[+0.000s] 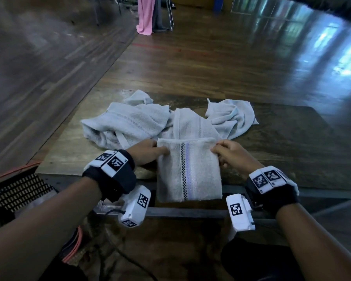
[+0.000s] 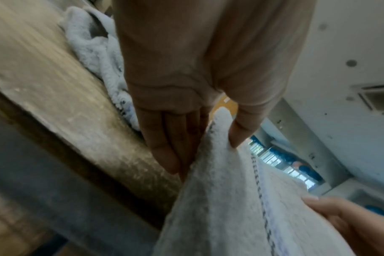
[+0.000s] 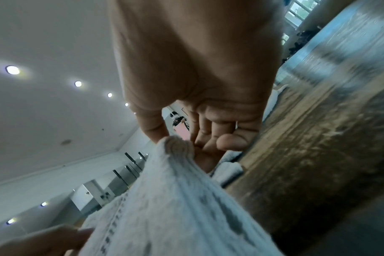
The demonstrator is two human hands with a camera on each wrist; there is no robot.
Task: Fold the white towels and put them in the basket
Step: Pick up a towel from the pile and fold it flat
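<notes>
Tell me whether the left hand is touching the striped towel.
Touching. In the left wrist view the left hand pinches a corner of the striped towel between thumb and fingers; the head view shows the same grip.

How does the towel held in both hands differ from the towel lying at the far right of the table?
The held towel is folded into a neat rectangle; the far-right towel lies crumpled and unfolded. The held towel is pinched at its upper corners by the left hand and right hand; the far-right towel is untouched. The held towel shows a dark checkered stripe; none shows on the far-right towel. Both are white terry cloth on the same wooden table.
</notes>
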